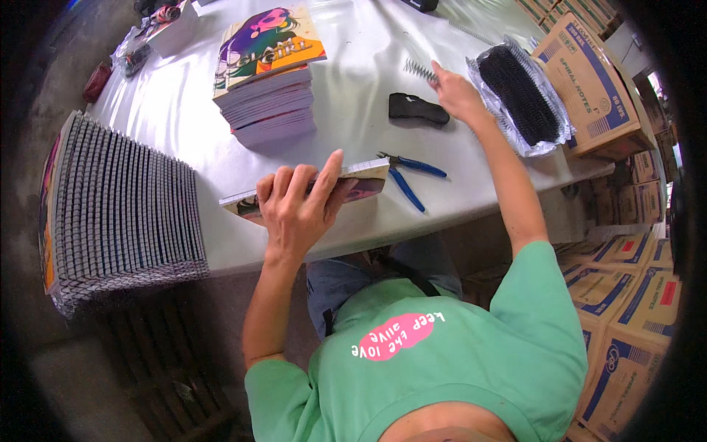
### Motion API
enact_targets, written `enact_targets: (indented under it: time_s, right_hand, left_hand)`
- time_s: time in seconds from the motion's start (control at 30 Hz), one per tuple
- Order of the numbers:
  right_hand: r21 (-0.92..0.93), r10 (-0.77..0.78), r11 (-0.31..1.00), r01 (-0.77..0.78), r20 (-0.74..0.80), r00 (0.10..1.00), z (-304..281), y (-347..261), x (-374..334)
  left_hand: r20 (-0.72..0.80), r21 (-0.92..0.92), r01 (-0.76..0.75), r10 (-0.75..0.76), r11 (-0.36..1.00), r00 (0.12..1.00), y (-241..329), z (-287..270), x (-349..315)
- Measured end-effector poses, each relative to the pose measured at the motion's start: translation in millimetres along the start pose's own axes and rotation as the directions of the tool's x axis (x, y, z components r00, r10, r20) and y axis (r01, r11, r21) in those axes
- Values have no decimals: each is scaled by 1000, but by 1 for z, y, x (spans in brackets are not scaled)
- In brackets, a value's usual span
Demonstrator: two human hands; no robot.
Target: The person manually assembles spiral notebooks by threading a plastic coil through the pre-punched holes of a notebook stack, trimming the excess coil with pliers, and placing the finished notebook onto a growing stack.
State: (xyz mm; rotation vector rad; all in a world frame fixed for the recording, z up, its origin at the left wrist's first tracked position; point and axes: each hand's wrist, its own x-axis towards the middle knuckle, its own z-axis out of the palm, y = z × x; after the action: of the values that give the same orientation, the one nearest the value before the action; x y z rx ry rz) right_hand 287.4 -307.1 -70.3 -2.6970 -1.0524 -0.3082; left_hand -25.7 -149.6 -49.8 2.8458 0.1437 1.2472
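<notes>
My left hand (298, 199) grips a notebook (361, 184) with an illustrated cover, standing tilted on its edge near the table's front. Its fingers wrap over the top edge, where small holes run along the paper. Farther out on the right, my right hand (458, 94) pinches the end of a thin spiral binding coil (420, 70), which points left over the table. Beside the notebook lie cutting pliers (412, 177) with blue handles. A small black object (418, 109), its kind unclear, rests between the pliers and the coil.
A stack of loose notebooks (272, 103) stands at the back centre. Many bound notebooks (125, 206) are piled at the left edge. On the right, a plastic-wrapped bundle of black coils (519, 96) sits beside a cardboard box (589, 88). More cartons (626, 302) fill the lower right.
</notes>
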Motion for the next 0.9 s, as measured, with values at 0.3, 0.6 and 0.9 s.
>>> enact_targets:
  time_s: [0.3, 0.6, 0.9]
  right_hand:
    - [634, -276, 736, 236, -38, 961, -90, -77, -45]
    - [917, -265, 392, -77, 192, 945, -84, -103, -111]
    - [867, -305, 332, -372, 472, 827, -70, -142, -153]
  left_hand:
    - [-45, -11, 48, -49, 999, 998, -5, -2, -7]
    - [-149, 40, 158, -151, 987, 977, 11, 12, -14]
    - [-146, 104, 172, -156, 980, 977, 12, 9, -9]
